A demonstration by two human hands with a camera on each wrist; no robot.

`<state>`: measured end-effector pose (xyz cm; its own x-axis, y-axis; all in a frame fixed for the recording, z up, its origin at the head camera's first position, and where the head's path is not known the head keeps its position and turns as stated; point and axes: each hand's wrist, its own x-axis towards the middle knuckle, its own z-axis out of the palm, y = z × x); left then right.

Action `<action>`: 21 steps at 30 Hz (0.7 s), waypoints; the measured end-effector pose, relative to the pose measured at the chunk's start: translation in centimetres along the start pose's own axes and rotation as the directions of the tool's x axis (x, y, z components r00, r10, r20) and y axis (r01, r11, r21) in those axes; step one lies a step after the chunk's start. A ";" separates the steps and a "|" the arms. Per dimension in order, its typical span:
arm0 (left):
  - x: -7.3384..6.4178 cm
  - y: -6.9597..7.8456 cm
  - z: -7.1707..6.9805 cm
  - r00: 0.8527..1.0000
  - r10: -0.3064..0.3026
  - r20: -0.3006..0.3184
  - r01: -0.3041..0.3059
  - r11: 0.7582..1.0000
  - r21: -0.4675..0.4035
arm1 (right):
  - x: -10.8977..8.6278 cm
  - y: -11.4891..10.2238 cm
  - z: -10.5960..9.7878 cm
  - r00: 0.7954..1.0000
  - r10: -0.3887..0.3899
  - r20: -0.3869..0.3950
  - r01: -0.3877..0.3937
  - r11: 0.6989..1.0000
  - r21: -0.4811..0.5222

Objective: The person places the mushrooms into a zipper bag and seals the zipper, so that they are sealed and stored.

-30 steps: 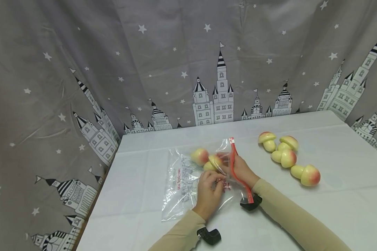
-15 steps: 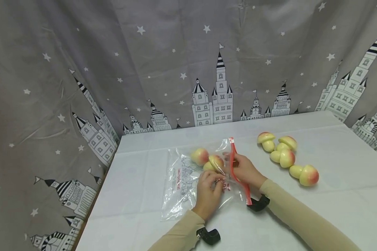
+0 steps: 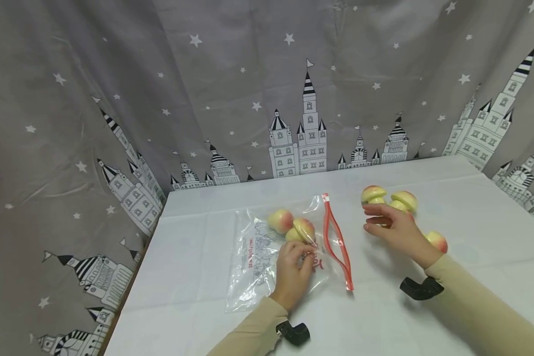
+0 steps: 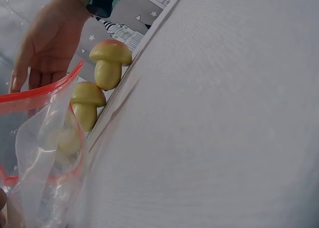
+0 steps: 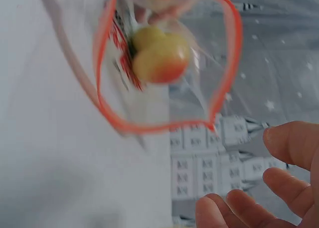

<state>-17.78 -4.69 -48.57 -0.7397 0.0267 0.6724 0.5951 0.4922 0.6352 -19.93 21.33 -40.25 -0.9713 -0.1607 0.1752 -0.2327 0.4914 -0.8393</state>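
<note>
Hands, two, mine, well apart from each other.

Left hand (image 3: 292,274): fingers curled, pinching the upper film of the bag, near its mouth.

Right hand (image 3: 400,230): above the tabletop, to the right of the bag, beside the loose mushrooms; thumb and fingers loosely bent and parted, palm free.

Bag (image 3: 244,277): one, clear plastic, lying on the tabletop; red lettering and a blue-violet drawing on the film; red zip strip (image 3: 349,283) along the right edge, its two sides parted into a loop.

Mushrooms in the bag: two, yellow-green with red blush; one (image 3: 281,221) farther from the mouth, the other (image 3: 302,230) just beside it, nearer my fingers.

Mushrooms outside the bag: a far-left one (image 3: 374,194), a far-right one (image 3: 404,201) just beside it, and a near one (image 3: 438,241) partly behind my wrist; bits of another show behind my right hand, mostly hidden.

Tabletop (image 3: 191,277): white covering, faint creases.

Curtain (image 3: 231,59): grey, printed with stars and castles.

Sleeves, beige, two; black wrist devices, two, the left one (image 3: 293,333) and the right one (image 3: 422,288).
</note>
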 end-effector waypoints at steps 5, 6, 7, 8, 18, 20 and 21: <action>0.0 0.0 -0.1 1.000 -0.005 0.003 0.005 1.000 -0.007 | -1.3 0.3 -3.0 0.998 0.031 -0.048 -0.034 0.998 -0.061; 0.0 -0.1 -0.1 1.000 -0.003 0.004 0.003 1.000 -0.005 | -1.5 0.5 -3.5 0.998 0.027 -0.061 -0.031 0.996 -0.078; 0.0 -0.1 -0.1 1.000 0.000 0.003 0.000 1.000 -0.002 | -1.8 0.7 -4.0 0.997 0.019 -0.075 -0.026 0.995 -0.091; 0.0 -0.1 -0.1 1.000 0.003 -0.001 -0.003 1.000 0.001 | -2.0 0.9 -4.5 0.996 0.010 -0.088 -0.019 0.994 -0.105; 0.0 0.1 0.0 1.000 -0.006 -0.005 0.006 1.000 -0.007 | -4.8 3.3 -8.9 0.981 0.073 -0.177 -0.111 0.972 -0.209; 0.0 0.1 0.0 1.000 -0.009 -0.003 0.009 1.000 -0.011 | -5.3 3.9 -9.4 0.978 0.086 -0.192 -0.128 0.967 -0.219; 0.0 0.1 0.0 1.000 -0.010 -0.002 0.010 1.000 -0.012 | -5.6 4.2 -9.6 0.975 0.093 -0.200 -0.138 0.965 -0.224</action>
<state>-17.72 -4.63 -48.50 -0.7450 0.0197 0.6668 0.5915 0.4817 0.6466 -15.91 32.50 -39.77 -0.9788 0.0606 0.1958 -0.1012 0.6878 -0.7188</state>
